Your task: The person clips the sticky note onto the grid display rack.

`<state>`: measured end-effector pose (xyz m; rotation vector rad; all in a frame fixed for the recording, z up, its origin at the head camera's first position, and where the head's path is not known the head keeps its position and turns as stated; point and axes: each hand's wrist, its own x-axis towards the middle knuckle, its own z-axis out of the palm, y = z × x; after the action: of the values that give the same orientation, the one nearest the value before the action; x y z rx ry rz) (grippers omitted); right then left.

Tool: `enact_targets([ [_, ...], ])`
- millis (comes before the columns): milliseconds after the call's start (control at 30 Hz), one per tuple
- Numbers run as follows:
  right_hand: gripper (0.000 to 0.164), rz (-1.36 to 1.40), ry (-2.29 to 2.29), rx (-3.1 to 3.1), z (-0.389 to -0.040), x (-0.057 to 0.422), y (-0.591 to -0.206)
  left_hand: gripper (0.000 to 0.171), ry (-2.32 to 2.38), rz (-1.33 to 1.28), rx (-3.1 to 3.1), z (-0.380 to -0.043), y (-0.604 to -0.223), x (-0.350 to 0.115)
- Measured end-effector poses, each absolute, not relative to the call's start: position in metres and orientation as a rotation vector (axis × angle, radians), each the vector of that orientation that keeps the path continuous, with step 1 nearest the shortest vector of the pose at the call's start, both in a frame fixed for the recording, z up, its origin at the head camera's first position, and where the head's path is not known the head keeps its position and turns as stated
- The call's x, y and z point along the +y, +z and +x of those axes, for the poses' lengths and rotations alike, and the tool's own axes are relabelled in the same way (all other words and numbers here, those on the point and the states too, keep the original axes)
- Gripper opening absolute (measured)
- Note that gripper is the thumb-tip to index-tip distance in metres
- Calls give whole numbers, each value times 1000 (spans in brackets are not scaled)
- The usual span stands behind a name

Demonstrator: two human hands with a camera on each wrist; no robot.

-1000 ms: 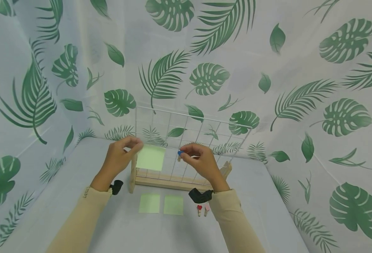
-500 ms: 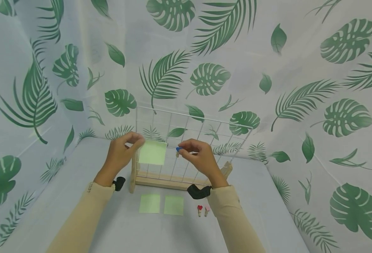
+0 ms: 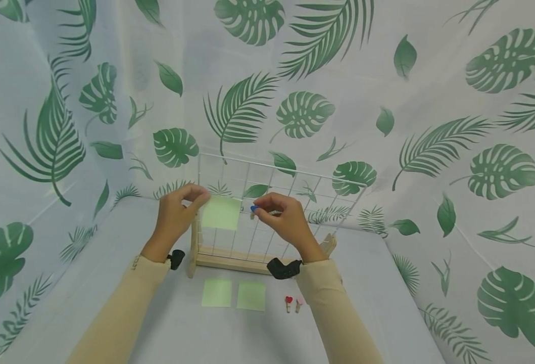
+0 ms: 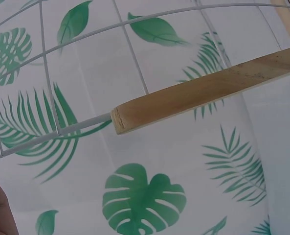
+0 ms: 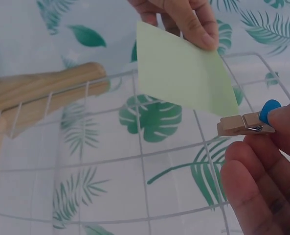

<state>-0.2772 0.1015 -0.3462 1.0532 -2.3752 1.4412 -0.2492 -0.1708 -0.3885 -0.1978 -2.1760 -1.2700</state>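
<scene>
My left hand [image 3: 178, 215] pinches a pale green paper square [image 3: 221, 213] by its upper left corner, in front of the white wire grid [image 3: 272, 174]. To the right of the paper, my right hand [image 3: 286, 222] pinches a small wooden clothespin [image 5: 242, 124] with a blue decoration [image 5: 269, 111] at its gripped end. In the right wrist view the clothespin's free end points at the paper's edge, close to it; whether they touch I cannot tell. Only a sliver of the left hand shows in the left wrist view.
The grid stands in a wooden base [image 3: 235, 264]. On the table lie two more green paper squares [image 3: 216, 293] [image 3: 251, 296], plus a clothespin with a red heart [image 3: 288, 304] and one with a pink decoration [image 3: 299, 304]. A leaf-print sheet [image 3: 412, 202] hangs behind.
Both hands have risen a little, taking the paper square and the clothespin upward along the grid. The right hand has also shifted slightly left toward the paper.
</scene>
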Motion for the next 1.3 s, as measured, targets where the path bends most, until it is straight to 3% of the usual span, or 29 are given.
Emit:
enact_targets([
  [1300, 9, 1032, 1342, -2319, -283, 75, -313, 10, -1268, -292, -1936, -270, -377, -156],
])
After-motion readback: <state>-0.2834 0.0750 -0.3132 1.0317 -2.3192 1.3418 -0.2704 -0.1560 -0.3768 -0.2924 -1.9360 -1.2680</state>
